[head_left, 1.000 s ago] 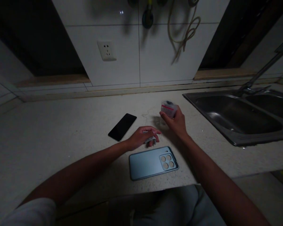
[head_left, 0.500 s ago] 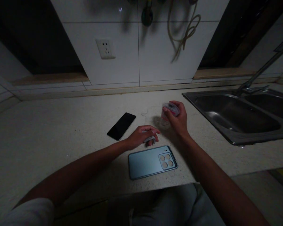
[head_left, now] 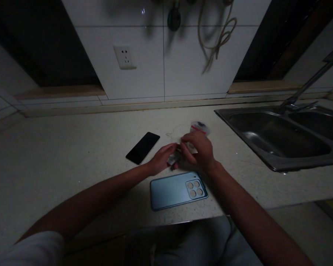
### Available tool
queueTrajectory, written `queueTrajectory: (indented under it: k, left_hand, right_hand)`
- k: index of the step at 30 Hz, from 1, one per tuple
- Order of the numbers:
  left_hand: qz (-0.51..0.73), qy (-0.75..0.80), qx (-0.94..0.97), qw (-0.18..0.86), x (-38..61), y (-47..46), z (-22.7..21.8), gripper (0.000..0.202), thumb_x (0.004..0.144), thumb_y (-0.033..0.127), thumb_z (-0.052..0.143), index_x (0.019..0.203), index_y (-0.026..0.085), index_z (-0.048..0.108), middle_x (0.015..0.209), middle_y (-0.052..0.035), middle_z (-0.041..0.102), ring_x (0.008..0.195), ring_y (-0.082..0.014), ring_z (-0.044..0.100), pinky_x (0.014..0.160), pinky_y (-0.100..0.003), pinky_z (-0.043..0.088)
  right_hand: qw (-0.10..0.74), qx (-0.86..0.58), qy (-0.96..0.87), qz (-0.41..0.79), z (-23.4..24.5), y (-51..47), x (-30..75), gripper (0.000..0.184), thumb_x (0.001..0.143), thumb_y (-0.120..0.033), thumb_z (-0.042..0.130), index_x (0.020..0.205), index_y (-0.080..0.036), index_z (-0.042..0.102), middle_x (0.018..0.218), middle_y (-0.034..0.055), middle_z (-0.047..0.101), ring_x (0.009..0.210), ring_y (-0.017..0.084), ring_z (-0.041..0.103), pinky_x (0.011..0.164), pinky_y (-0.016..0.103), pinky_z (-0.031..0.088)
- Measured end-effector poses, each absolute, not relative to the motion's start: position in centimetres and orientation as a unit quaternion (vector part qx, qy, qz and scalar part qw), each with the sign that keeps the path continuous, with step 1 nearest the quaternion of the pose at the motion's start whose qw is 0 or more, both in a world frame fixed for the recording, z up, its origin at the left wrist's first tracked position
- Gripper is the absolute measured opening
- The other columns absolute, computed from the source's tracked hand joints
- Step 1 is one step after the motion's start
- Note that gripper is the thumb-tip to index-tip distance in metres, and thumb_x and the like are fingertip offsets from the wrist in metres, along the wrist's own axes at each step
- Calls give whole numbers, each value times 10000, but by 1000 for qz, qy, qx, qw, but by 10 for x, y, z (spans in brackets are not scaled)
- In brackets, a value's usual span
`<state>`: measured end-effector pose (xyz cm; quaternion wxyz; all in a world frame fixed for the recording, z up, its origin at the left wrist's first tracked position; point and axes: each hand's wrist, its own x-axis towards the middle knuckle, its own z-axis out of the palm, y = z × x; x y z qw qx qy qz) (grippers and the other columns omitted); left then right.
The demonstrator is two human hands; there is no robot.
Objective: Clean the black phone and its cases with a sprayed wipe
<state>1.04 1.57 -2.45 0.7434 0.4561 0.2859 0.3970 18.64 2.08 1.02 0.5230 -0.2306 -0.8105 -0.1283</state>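
My left hand (head_left: 161, 159) is closed around a small crumpled whitish wipe or cloth (head_left: 172, 159), part of it showing below the fingers. Right up against it is my right hand (head_left: 199, 149), slightly blurred, with thumb and fingers apart and nothing visible between them. Just behind the right hand, a clear plastic container with a red band (head_left: 200, 127) rests on the counter, its lower part hidden. A blue-grey phone case (head_left: 170, 191) with round camera holes lies in front of both hands. Behind my left wrist lies a black phone (head_left: 143, 147), screen up.
The speckled white counter (head_left: 58, 147) runs up to a tiled wall with a socket (head_left: 124, 57). A steel double sink (head_left: 277, 133) with a tap (head_left: 291, 103) is set in at the right. From above hangs a looped cord (head_left: 223, 37).
My right hand has let go of the plastic container and moved left and nearer to me, up to my left hand. The phone and case stay in place.
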Motion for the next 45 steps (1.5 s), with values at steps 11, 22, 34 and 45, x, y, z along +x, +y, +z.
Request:
queueTrajectory:
  k: [11,22,34,45]
  left_hand:
    - [417,298,360,780,12,19,-16,405,922,575,595,1008,179,590,787,-27,674,487,-125,560,426,-236,448]
    - [395,286,434,758,11,18,-24,606,823,763,593,899,162,596,585,18,574,428,-136,551,414,-228,379]
    - [400,273,433,760,12,19,-23,515,820,670,677,942,177,595,654,24,605,454,-123,559,409,-228,414]
    - [407,260,435,760,11,20,-25,517,816,618,719,1045,173,590,699,21,623,470,-122,572,415,-234,437]
  right_hand:
    - [406,-310,-843,168,-7,21,171,528,882,-305,681,1376,-250,504,1145,114,669,962,245,646,814,407,552]
    - [367,-304,-868,139,-5,24,175,221,928,-277,620,1131,-209,678,982,86,746,869,217,667,759,357,513]
    - [379,-301,-868,111,-2,22,176,135,945,-255,576,963,-179,686,802,39,697,719,157,605,665,287,443]
    - [408,-288,-863,73,0,19,175,213,968,-264,535,853,-191,698,722,31,694,660,146,616,636,284,467]
